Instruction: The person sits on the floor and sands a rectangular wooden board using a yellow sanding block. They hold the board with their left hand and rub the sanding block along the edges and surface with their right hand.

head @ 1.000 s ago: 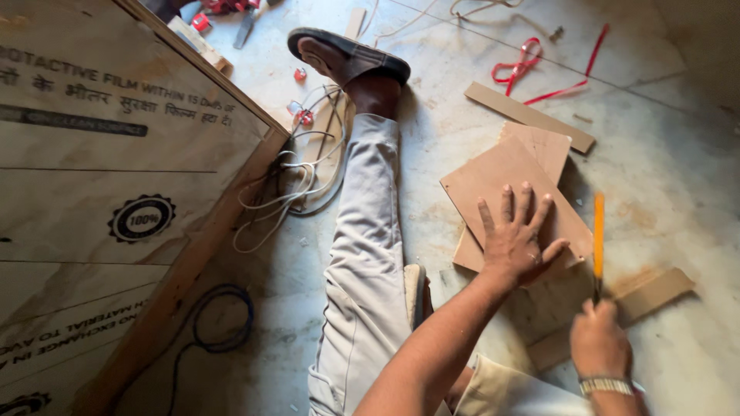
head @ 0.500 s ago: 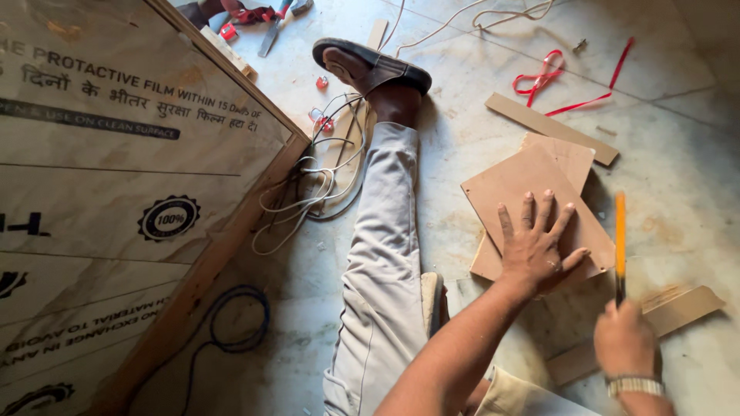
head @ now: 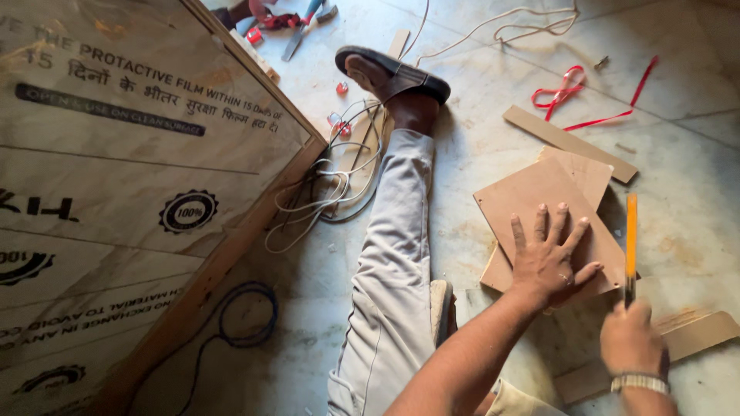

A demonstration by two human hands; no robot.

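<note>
Head view: left hand flat, splayed on board; right hand beside, gripping chisel.

Big film-wrapped board at left (beige, marble look) w/ black print & round black seals.

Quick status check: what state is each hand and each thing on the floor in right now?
Left hand: flat, fingers spread, pressing the top board.
Right hand: closed around the orange-handled tool.
Orange-handled tool: held at the board's right edge.
Top board: lying flat on another board.
Red ribbon: loose on floor.
White cord: loosely tangled.
</note>
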